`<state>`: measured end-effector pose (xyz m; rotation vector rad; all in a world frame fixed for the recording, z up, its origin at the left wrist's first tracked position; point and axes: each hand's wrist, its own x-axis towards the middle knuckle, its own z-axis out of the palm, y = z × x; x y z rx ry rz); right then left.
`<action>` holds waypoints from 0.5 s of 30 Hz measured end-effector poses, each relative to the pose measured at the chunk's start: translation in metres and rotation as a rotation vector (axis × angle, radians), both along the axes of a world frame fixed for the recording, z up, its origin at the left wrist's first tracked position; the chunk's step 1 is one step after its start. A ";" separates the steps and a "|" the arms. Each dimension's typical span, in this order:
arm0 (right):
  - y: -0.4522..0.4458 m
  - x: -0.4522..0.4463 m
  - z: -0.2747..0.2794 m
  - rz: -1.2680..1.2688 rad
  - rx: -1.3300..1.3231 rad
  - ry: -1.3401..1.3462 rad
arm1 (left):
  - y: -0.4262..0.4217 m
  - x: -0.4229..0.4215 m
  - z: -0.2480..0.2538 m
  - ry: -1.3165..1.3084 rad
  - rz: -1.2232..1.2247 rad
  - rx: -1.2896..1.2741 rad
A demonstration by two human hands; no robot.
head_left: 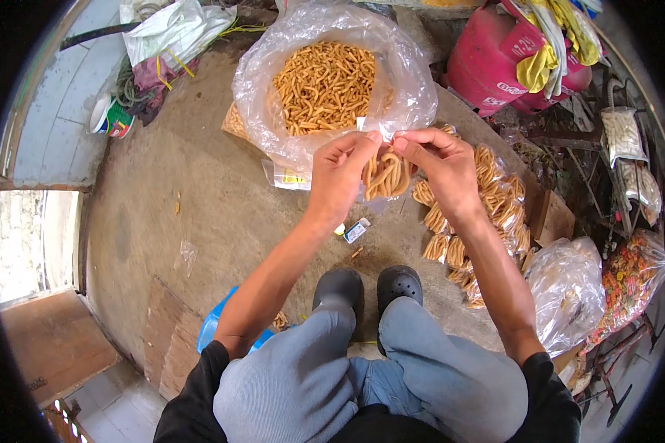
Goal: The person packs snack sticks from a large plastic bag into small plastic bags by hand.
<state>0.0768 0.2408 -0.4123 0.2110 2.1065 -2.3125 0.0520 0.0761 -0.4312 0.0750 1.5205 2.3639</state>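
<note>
Both my hands meet over the near edge of a large clear plastic sack [255, 63] full of brown stick snacks [324, 87]. Between them hangs a small clear bag of curled snack sticks [386, 177]. My left hand [345, 168] pinches the top of this bag on its left side. On the right side, my right hand [445, 166] pinches the same top with thumb and forefinger. Several filled small bags [495, 199] lie in a pile on the floor, right of and partly behind my right hand and forearm.
A pink gas cylinder [488, 59] with cloths stands at the back right. Clear plastic bags [567, 288] and a colourful bag [632, 273] lie at the right. A small blue-white box [357, 230] sits before my shoes. A blue container [212, 325] is beside my left leg.
</note>
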 end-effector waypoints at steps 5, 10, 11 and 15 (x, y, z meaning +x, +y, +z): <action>0.006 0.003 0.005 0.096 0.063 0.001 | -0.002 -0.004 0.001 0.147 -0.040 -0.115; 0.003 0.004 -0.002 -0.002 0.140 0.110 | 0.000 -0.003 0.001 0.044 -0.010 -0.106; 0.002 0.004 -0.003 -0.001 0.140 0.111 | -0.001 -0.004 0.000 0.020 -0.012 -0.130; 0.001 0.004 -0.005 -0.012 0.611 0.479 | -0.003 -0.005 0.004 -0.057 -0.011 -0.138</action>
